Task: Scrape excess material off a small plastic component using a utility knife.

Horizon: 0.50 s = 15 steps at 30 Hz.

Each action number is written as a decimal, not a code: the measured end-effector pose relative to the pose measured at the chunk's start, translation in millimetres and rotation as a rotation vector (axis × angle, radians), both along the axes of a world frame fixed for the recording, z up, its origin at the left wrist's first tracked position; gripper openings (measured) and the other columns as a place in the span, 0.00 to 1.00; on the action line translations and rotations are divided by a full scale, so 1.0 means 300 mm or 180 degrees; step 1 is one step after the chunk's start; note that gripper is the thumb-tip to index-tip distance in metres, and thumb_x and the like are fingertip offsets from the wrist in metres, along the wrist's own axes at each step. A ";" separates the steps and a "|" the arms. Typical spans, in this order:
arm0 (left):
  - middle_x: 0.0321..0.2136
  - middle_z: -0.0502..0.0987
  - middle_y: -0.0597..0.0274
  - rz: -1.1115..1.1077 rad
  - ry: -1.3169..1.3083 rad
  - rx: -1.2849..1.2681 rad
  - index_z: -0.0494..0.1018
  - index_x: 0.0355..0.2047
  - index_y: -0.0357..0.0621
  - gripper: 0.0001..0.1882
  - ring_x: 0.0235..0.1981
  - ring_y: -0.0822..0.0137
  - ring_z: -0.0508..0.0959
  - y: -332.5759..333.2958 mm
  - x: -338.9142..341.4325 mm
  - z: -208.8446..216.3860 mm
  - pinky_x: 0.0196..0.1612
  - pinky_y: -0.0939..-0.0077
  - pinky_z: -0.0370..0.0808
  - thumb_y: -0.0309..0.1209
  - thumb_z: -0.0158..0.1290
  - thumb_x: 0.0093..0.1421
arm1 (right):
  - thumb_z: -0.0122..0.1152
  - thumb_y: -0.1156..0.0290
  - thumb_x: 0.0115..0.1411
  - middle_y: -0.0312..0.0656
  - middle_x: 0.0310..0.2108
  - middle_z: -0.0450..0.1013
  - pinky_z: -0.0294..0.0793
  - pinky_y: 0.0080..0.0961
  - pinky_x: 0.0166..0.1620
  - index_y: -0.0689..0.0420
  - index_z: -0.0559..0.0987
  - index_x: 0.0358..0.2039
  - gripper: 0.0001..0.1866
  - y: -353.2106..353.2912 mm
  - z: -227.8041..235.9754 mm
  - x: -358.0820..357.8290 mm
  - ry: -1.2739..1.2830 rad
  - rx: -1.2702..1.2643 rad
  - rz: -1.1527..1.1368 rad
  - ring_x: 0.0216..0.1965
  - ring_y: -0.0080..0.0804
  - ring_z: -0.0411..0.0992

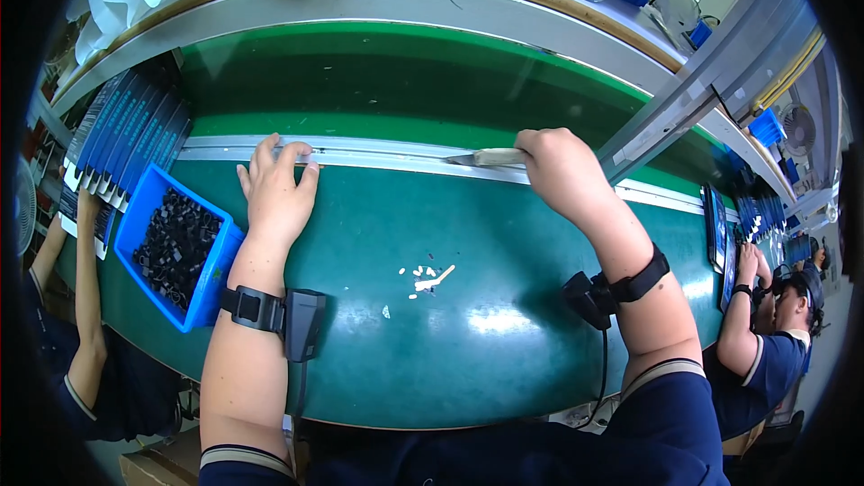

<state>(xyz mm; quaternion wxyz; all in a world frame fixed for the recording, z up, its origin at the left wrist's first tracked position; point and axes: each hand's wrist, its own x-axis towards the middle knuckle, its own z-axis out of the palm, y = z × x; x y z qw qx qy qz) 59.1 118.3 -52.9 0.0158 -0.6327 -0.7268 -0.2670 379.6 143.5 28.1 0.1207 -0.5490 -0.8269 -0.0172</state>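
My right hand point(562, 166) is closed around the pale handle of a knife point(499, 157). Its pointed grey blade aims left and lies over the silver metal rail point(378, 156) along the far side of the green table. Farther left, my left hand point(277, 193) rests with fingers spread, the fingertips touching the same rail. Whether anything small sits under those fingertips, I cannot tell. Several pale scraps point(432, 281) lie on the table between my forearms.
A blue bin point(229, 247) of small black parts stands beside my left forearm. Blue-black boxes point(135, 130) are stacked behind it. A metal post point(684, 81) rises at the right. Co-workers sit on both sides; a co-worker's arm point(88, 288) reaches in at far left.
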 end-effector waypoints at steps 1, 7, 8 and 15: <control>0.56 0.62 0.52 0.0001 0.0006 0.0003 0.72 0.41 0.55 0.11 0.61 0.50 0.58 0.000 0.000 0.000 0.62 0.41 0.45 0.39 0.51 0.58 | 0.51 0.78 0.53 0.55 0.24 0.72 0.71 0.42 0.36 0.64 0.76 0.27 0.06 0.005 -0.009 -0.021 0.0115 0.0038 0.0143 0.29 0.54 0.72; 0.55 0.62 0.50 -0.0051 -0.0067 -0.0005 0.72 0.41 0.53 0.11 0.61 0.50 0.58 -0.001 0.015 0.011 0.62 0.39 0.44 0.37 0.51 0.58 | 0.52 0.76 0.53 0.55 0.25 0.73 0.72 0.39 0.36 0.65 0.78 0.30 0.07 0.051 -0.021 -0.086 0.0433 -0.0068 0.0325 0.29 0.53 0.73; 0.55 0.62 0.50 -0.0045 -0.0070 0.0003 0.72 0.41 0.53 0.11 0.61 0.50 0.58 -0.003 0.013 0.009 0.62 0.39 0.43 0.37 0.51 0.58 | 0.53 0.76 0.53 0.55 0.25 0.73 0.72 0.38 0.36 0.64 0.78 0.30 0.07 0.055 -0.015 -0.092 0.0577 -0.0008 0.0412 0.29 0.53 0.73; 0.55 0.61 0.49 -0.0033 -0.0072 -0.0001 0.72 0.40 0.53 0.11 0.61 0.50 0.57 -0.005 0.003 0.004 0.63 0.39 0.42 0.37 0.51 0.58 | 0.54 0.78 0.50 0.53 0.27 0.74 0.72 0.34 0.38 0.64 0.79 0.32 0.09 0.031 0.105 0.008 0.0419 -0.0057 0.0228 0.31 0.50 0.73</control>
